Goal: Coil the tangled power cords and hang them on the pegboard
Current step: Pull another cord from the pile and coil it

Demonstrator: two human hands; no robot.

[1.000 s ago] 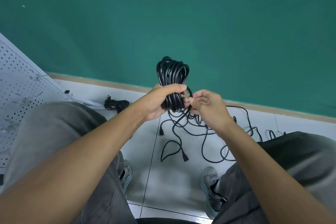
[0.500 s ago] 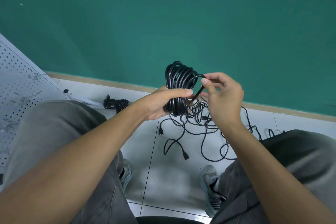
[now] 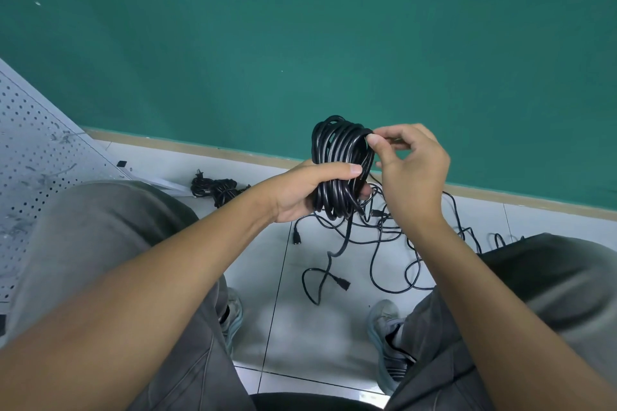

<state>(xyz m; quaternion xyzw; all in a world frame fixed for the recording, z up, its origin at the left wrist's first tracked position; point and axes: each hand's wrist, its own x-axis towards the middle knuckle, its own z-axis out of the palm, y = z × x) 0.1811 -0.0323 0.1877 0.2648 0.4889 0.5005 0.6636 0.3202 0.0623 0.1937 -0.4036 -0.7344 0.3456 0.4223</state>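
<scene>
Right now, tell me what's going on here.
A person is coiling a black cord. The left hand grips the coil around its middle, while the right hand pinches a strand at the coil's top. More tangled cords lie on the floor, one small bundle sits beside the pegboard.

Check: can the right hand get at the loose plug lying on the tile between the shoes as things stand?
Probably not yet. The right hand is pinching a strand at the top of the coil that the left hand grips. The plug itself lies uncovered on the floor.
</scene>
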